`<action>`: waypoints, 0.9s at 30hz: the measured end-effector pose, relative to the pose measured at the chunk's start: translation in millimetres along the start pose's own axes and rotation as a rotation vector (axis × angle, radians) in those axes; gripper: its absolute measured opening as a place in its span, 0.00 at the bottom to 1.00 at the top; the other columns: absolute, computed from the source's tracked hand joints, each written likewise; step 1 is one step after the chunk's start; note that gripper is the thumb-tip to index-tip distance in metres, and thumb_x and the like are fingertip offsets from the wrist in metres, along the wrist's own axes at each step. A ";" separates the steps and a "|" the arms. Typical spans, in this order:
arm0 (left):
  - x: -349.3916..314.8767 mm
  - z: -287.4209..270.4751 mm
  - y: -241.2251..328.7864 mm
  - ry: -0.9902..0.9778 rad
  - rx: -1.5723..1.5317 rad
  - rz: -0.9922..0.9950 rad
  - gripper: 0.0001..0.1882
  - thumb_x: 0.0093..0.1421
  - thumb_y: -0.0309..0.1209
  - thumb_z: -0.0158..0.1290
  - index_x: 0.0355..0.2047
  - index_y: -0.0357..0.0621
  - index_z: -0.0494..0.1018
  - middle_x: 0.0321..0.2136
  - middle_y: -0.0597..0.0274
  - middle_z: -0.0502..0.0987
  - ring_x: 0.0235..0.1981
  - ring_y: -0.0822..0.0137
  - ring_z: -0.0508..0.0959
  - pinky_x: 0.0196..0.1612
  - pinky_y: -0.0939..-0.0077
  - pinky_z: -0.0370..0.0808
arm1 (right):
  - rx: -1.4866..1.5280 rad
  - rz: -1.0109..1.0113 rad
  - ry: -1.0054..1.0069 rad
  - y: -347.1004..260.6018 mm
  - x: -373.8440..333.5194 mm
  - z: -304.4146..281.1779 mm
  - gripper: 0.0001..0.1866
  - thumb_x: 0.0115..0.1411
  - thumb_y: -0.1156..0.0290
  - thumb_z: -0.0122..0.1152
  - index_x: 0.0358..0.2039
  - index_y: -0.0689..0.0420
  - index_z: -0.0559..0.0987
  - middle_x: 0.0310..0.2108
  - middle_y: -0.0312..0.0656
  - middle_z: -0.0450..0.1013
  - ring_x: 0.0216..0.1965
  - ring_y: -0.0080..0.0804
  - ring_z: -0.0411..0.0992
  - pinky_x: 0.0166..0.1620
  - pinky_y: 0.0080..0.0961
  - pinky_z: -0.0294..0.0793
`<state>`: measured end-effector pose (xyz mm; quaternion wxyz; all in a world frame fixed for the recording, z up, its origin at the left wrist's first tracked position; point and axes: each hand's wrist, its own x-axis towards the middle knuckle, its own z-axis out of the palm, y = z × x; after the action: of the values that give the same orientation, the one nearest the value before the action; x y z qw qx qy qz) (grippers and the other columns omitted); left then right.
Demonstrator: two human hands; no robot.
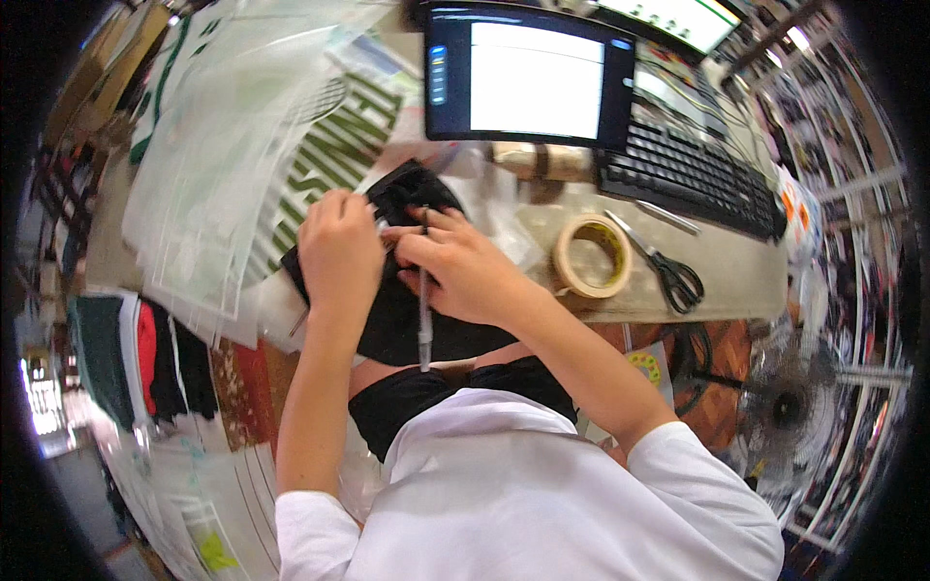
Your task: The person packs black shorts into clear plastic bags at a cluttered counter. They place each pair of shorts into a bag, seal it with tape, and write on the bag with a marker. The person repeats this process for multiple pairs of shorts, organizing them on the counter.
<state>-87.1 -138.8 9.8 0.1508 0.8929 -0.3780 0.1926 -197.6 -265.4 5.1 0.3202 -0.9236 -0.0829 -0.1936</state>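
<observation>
A piece of black cloth (412,315) lies at the table's near edge and hangs toward my lap. My left hand (339,242) is closed on its upper left part, fingers curled and fingertips mostly hidden. A slim, pale pen (424,329) is tucked between the fingers of my right hand (463,263), pointing down toward my lap. The index finger of that hand reaches to the cloth beside my left fingertips. Between the two hands shows a small white patch, too blurred to make out.
Clear printed plastic sheets (223,184) cover the table's left side. A tablet (533,73) stands ahead, with a black keyboard (688,179) to its right. Masking tape (592,256) and scissors (668,276) lie at the right. A fan (785,407) stands beyond the table's right end.
</observation>
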 end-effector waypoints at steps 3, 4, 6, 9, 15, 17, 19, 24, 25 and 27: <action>-9.6 -1.4 7.3 -0.018 -0.122 -0.012 0.05 0.59 0.28 0.50 0.33 0.41 0.74 0.35 0.56 0.75 0.39 0.55 0.75 0.43 0.61 0.70 | 0.045 0.068 0.170 1.6 -3.6 -6.4 0.09 0.50 0.76 0.63 0.30 0.58 0.72 0.49 0.46 0.73 0.48 0.49 0.70 0.50 0.38 0.70; -10.6 -0.8 12.8 -0.020 -0.178 0.043 0.05 0.59 0.27 0.50 0.33 0.40 0.74 0.34 0.55 0.75 0.38 0.54 0.75 0.43 0.61 0.70 | 0.016 0.107 0.233 2.0 -5.9 -10.7 0.08 0.50 0.76 0.62 0.30 0.58 0.72 0.48 0.48 0.73 0.47 0.48 0.70 0.50 0.38 0.70; -16.2 -3.4 20.3 -0.024 -0.271 0.131 0.04 0.59 0.26 0.50 0.32 0.39 0.73 0.31 0.55 0.75 0.36 0.53 0.75 0.41 0.60 0.70 | -0.080 0.106 0.398 2.3 -8.8 -14.3 0.08 0.49 0.77 0.61 0.29 0.58 0.72 0.41 0.47 0.75 0.42 0.48 0.70 0.46 0.38 0.70; -23.1 -3.6 38.1 -0.049 -0.434 0.154 0.03 0.58 0.25 0.51 0.32 0.39 0.72 0.28 0.54 0.75 0.33 0.52 0.75 0.39 0.60 0.70 | -0.225 0.236 0.322 7.2 -22.8 -26.5 0.08 0.47 0.79 0.60 0.29 0.57 0.72 0.33 0.45 0.73 0.39 0.48 0.69 0.43 0.39 0.69; -15.6 -7.0 50.3 -0.101 -0.582 0.083 0.04 0.61 0.27 0.50 0.32 0.39 0.70 0.26 0.49 0.74 0.27 0.46 0.75 0.29 0.56 0.71 | -0.235 0.366 0.338 10.7 -39.9 -41.9 0.10 0.45 0.83 0.60 0.29 0.56 0.72 0.26 0.40 0.72 0.33 0.42 0.70 0.37 0.36 0.69; -10.4 -7.5 50.0 -0.130 -0.521 0.037 0.05 0.61 0.28 0.50 0.31 0.40 0.70 0.26 0.50 0.74 0.27 0.45 0.75 0.29 0.55 0.71 | -0.280 0.339 0.370 11.4 -28.1 -47.1 0.10 0.46 0.82 0.61 0.29 0.56 0.72 0.26 0.40 0.72 0.32 0.43 0.70 0.36 0.36 0.69; -6.3 -9.9 50.5 -0.174 -0.410 -0.048 0.06 0.60 0.30 0.51 0.30 0.41 0.70 0.26 0.51 0.75 0.27 0.45 0.76 0.29 0.55 0.71 | -0.235 0.238 0.466 8.5 -12.6 -45.2 0.08 0.50 0.79 0.62 0.28 0.57 0.71 0.25 0.41 0.71 0.29 0.42 0.69 0.32 0.35 0.69; 0.2 -6.8 41.2 -0.200 -0.282 -0.099 0.07 0.57 0.32 0.55 0.30 0.44 0.70 0.27 0.55 0.76 0.32 0.50 0.76 0.34 0.57 0.70 | 0.768 0.315 0.542 -10.6 23.1 -17.4 0.16 0.65 0.58 0.55 0.30 0.58 0.68 0.23 0.38 0.65 0.24 0.26 0.65 0.30 0.23 0.66; -0.1 -4.1 38.6 -0.162 -0.300 -0.064 0.07 0.56 0.33 0.56 0.30 0.44 0.70 0.27 0.56 0.77 0.33 0.51 0.76 0.36 0.57 0.69 | 0.986 0.339 0.538 -9.8 28.3 -9.2 0.18 0.68 0.55 0.50 0.29 0.58 0.68 0.23 0.36 0.65 0.24 0.22 0.63 0.29 0.21 0.65; 0.6 -5.4 38.3 -0.174 -0.216 -0.138 0.10 0.53 0.33 0.59 0.30 0.44 0.71 0.27 0.54 0.77 0.34 0.51 0.76 0.38 0.58 0.69 | 1.011 0.425 0.501 1.9 31.8 -2.0 0.21 0.70 0.53 0.43 0.30 0.59 0.71 0.20 0.33 0.64 0.23 0.19 0.62 0.28 0.19 0.65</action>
<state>-116.0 -162.6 19.6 0.2254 0.9087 -0.3459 0.0617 -168.7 -267.2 18.5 0.7612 -0.5794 0.0996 -0.2739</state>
